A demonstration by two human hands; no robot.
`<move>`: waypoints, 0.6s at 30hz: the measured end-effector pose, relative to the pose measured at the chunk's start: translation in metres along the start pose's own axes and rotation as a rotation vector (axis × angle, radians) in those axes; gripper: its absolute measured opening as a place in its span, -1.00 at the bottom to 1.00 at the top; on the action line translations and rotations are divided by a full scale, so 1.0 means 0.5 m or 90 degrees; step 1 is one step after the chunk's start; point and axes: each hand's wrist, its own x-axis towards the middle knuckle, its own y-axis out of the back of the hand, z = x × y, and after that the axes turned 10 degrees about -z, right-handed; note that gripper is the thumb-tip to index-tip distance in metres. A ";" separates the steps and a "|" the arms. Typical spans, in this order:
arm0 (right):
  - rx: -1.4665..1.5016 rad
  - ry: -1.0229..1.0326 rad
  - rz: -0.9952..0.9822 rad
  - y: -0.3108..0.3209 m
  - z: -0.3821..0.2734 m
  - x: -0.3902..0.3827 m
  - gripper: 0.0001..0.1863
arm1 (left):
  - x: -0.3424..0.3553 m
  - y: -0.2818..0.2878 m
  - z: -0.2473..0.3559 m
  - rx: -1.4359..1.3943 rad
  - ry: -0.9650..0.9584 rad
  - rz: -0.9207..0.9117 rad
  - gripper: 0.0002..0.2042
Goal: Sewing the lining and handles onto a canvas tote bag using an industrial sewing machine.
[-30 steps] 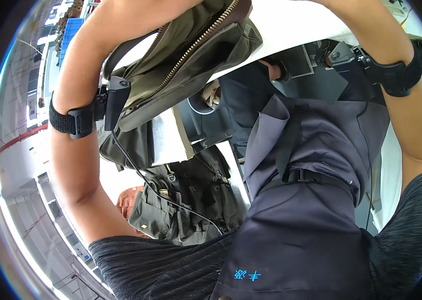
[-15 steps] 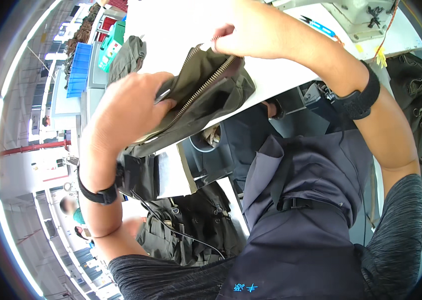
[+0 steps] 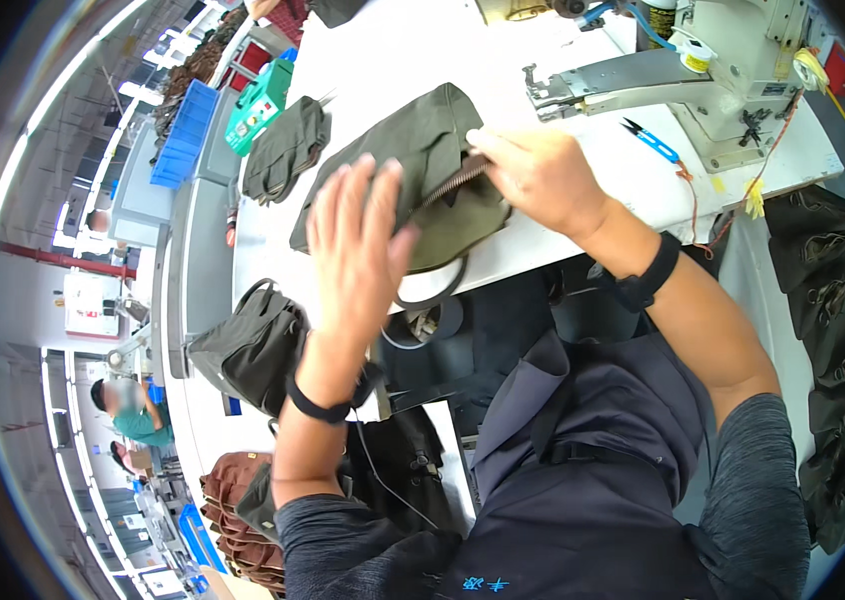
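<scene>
I see the olive handbag on the tabletop has turned in the last half-second: outer panel up, so the zipper edge is presented to the right hand, whose fingers pinch its end. The left hand's fingers are spread over the panel.

My left hand is open over the left part of the green bag, fingers stretched away from me, thumb apart; my right hand is pinched at the bag's right end, fingers curled; my right forearm slants toward it, elbow bent.
</scene>
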 end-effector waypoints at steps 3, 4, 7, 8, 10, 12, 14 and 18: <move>-0.011 0.041 0.027 -0.018 0.017 -0.044 -0.64 | -0.098 -0.048 0.091 -0.172 -0.080 0.076 -0.48; 0.003 0.046 0.024 -0.022 0.020 -0.054 -0.59 | -0.124 -0.068 0.113 -0.260 -0.026 0.023 -0.50; 0.025 0.040 -0.015 -0.025 0.028 -0.067 -0.55 | -0.165 -0.127 0.160 -0.438 0.110 0.026 -0.53; 0.034 0.054 0.001 -0.024 0.028 -0.067 -0.54 | -0.164 -0.140 0.173 -0.504 0.149 0.081 -0.53; 0.048 0.027 0.001 -0.023 0.030 -0.060 -0.49 | -0.145 -0.154 0.202 -0.660 0.269 0.095 -0.54; 0.071 -0.004 -0.013 -0.024 0.029 -0.051 -0.52 | -0.118 -0.152 0.239 -0.980 0.344 0.058 -0.61; 0.082 -0.004 0.003 -0.027 0.024 -0.043 -0.58 | -0.086 -0.154 0.263 -1.220 0.419 0.079 -0.58; 0.082 -0.040 0.050 -0.030 0.013 -0.035 -0.77 | -0.051 -0.175 0.244 -1.569 0.492 0.226 -0.42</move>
